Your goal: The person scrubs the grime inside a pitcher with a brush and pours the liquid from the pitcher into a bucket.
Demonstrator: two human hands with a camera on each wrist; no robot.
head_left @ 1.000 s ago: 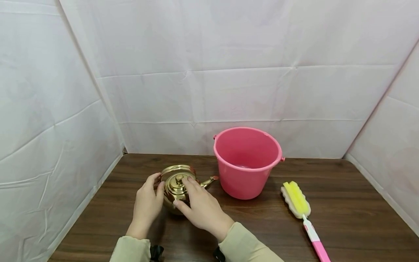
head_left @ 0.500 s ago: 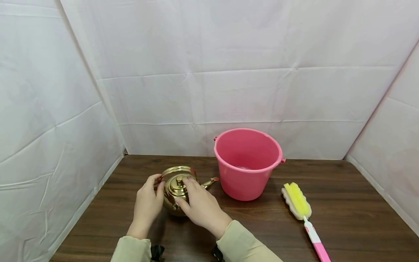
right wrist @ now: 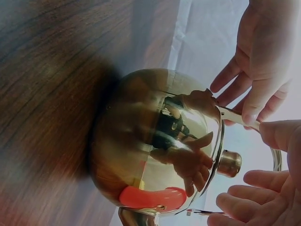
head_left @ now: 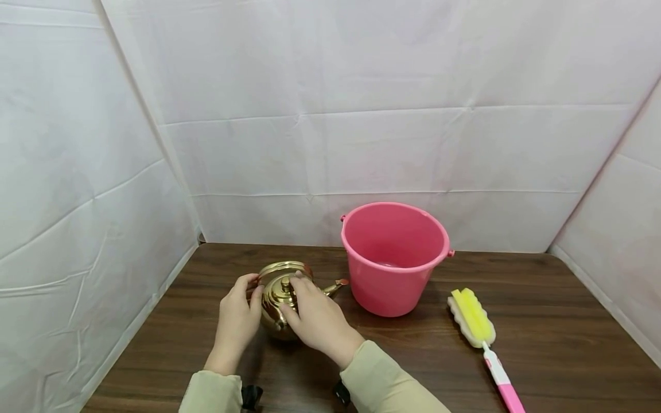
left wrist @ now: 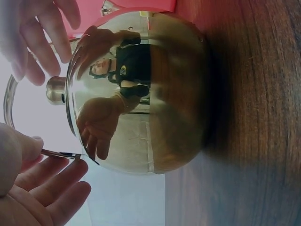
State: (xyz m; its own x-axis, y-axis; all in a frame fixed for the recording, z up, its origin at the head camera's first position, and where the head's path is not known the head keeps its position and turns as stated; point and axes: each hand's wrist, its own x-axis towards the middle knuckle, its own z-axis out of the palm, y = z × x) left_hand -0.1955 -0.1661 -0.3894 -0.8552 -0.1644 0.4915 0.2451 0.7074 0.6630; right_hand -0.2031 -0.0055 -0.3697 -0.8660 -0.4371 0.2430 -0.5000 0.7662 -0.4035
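Note:
A shiny gold kettle (head_left: 273, 322) stands upright on the wooden table, its spout (head_left: 333, 288) pointing right toward the bucket. My left hand (head_left: 236, 321) pinches the left side of the kettle's raised metal handle (left wrist: 59, 153) between thumb and fingers. Over the right side of the kettle, my right hand (head_left: 321, 322) is spread with relaxed fingers, holding nothing. In the right wrist view its fingertips (right wrist: 230, 202) are close by the lid knob (right wrist: 229, 164). The lid (head_left: 279, 293) sits on the kettle.
A pink bucket (head_left: 392, 292) stands just right of the spout. Farther right lies a sponge brush (head_left: 475, 321) with a yellow and white head and a white and pink handle. White cloth walls (head_left: 330, 149) enclose the table (head_left: 558, 321) at the back and sides.
My right thumb has shifted slightly up toward the lid. The left hand keeps its pinch on the handle, and the kettle stays in place. The head view has turned slightly.

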